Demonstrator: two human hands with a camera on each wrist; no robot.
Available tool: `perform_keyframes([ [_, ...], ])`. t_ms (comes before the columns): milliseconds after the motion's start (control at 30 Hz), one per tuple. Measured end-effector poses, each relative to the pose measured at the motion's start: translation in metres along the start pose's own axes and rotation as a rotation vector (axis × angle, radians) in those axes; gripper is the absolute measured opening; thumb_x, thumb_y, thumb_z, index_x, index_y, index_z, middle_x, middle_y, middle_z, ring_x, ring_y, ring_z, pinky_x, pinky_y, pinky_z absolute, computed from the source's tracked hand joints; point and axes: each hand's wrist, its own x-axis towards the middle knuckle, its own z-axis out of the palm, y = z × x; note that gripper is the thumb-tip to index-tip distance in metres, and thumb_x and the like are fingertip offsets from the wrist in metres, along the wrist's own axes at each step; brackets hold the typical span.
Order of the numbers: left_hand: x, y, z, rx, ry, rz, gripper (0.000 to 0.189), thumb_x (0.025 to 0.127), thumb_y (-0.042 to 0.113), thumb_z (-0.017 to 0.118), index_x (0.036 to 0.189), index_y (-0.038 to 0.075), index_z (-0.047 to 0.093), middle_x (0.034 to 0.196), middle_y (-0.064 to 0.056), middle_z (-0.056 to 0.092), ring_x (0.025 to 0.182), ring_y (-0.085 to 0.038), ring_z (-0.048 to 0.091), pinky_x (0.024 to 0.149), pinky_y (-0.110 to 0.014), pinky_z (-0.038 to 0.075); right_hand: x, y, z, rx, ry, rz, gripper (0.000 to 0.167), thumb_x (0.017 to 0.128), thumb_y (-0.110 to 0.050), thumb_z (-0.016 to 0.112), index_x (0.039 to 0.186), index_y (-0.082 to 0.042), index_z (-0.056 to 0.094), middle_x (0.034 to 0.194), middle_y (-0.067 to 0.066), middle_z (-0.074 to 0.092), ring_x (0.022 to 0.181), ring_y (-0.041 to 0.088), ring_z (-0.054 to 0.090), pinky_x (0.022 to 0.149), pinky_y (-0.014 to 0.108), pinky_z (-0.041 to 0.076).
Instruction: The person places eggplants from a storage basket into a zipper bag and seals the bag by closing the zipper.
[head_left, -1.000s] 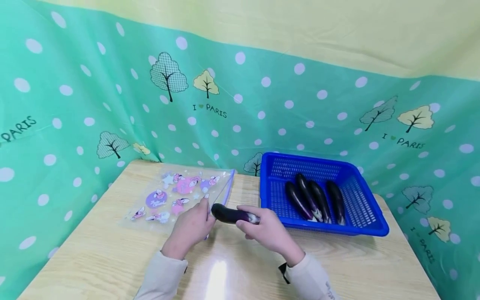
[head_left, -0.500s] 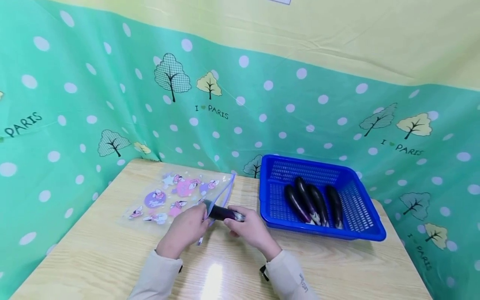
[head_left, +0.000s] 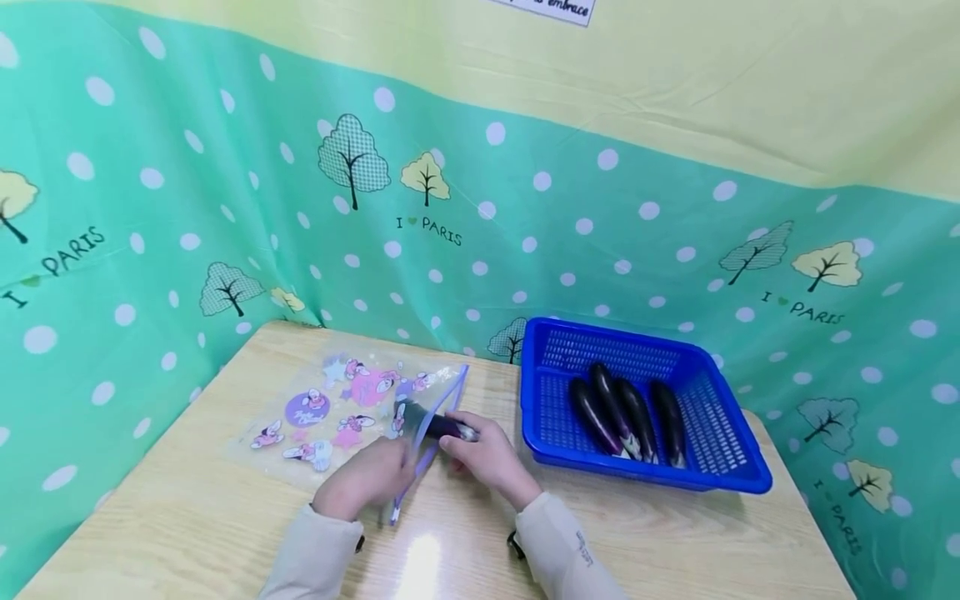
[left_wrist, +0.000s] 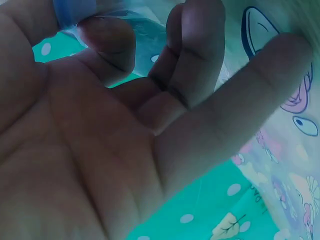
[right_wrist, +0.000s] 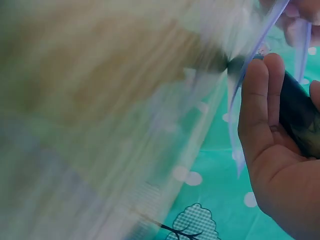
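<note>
A clear zip bag (head_left: 307, 408) with pink and purple cartoon prints lies on the table, its purple-edged mouth (head_left: 405, 492) spread apart and facing right. At the near side of that mouth my left hand (head_left: 367, 477) pinches the bag's edge. My right hand (head_left: 487, 457) holds an eggplant (head_left: 441, 427) near its stem end. The dark front of this eggplant is inside the bag, seen through the plastic, while the stem end sticks out. In the right wrist view the eggplant (right_wrist: 299, 112) lies against the fingers of the right hand, beside the purple strip.
To the right stands a blue plastic basket (head_left: 527, 396) with several eggplants (head_left: 636, 417) in it. The wooden table (head_left: 180, 500) ends at a green dotted curtain (head_left: 450, 292), which hangs behind and at the left side.
The right hand has moved left, bringing the eggplant's dark end from outside the bag to inside it. The bag's mouth has spread wider, and the left hand has come slightly nearer the front edge.
</note>
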Motion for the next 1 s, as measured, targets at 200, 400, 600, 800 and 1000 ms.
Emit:
perform_keyframes([
  [200, -0.001, -0.002, -0.004, -0.007, 0.01, -0.005, 0.008, 0.094, 0.009, 0.061, 0.087, 0.008, 0.057, 0.072, -0.004, 0.054, 0.059, -0.019, 0.051, 0.055, -0.036, 0.043, 0.018, 0.001, -0.003, 0.104, -0.078, 0.062, 0.049, 0.094, -0.008, 0.07, 0.141, -0.005, 0.056, 0.106, 0.022, 0.063, 0.065, 0.033, 0.07, 0.063, 0.045, 0.06],
  [400, -0.001, -0.002, -0.005, 0.007, 0.024, -0.015, 0.008, 0.089, 0.007, 0.064, 0.094, 0.002, 0.06, 0.079, -0.007, 0.056, 0.067, -0.022, 0.053, 0.061, -0.038, 0.047, 0.033, 0.004, -0.002, 0.183, -0.091, 0.135, 0.051, 0.092, -0.005, 0.071, 0.141, -0.005, 0.056, 0.102, 0.022, 0.066, 0.059, 0.024, 0.067, 0.061, 0.042, 0.06],
  [600, -0.001, -0.001, -0.008, 0.005, 0.014, -0.024, 0.008, 0.089, 0.006, 0.064, 0.093, 0.003, 0.058, 0.077, -0.007, 0.053, 0.068, -0.024, 0.053, 0.063, -0.04, 0.047, 0.051, 0.002, 0.003, 0.184, -0.088, 0.165, 0.043, 0.094, -0.007, 0.069, 0.136, -0.004, 0.059, 0.086, 0.025, 0.068, 0.053, 0.02, 0.065, 0.057, 0.039, 0.059],
  [800, 0.0, -0.002, -0.006, 0.02, 0.014, -0.02, 0.007, 0.086, 0.004, 0.063, 0.089, 0.004, 0.057, 0.075, -0.006, 0.052, 0.068, -0.023, 0.052, 0.065, -0.04, 0.047, 0.067, 0.004, 0.008, 0.082, -0.047, 0.169, 0.036, 0.094, -0.018, 0.072, 0.125, -0.004, 0.063, 0.073, 0.024, 0.068, 0.048, 0.019, 0.063, 0.049, 0.035, 0.057],
  [1000, -0.001, -0.004, -0.005, 0.008, 0.012, -0.023, 0.009, 0.085, 0.003, 0.063, 0.086, 0.006, 0.055, 0.074, -0.006, 0.052, 0.068, -0.023, 0.052, 0.064, -0.04, 0.047, 0.076, 0.001, 0.015, 0.112, 0.018, 0.214, 0.034, 0.092, -0.025, 0.076, 0.114, -0.004, 0.062, 0.069, 0.015, 0.065, 0.045, 0.017, 0.059, 0.044, 0.032, 0.053],
])
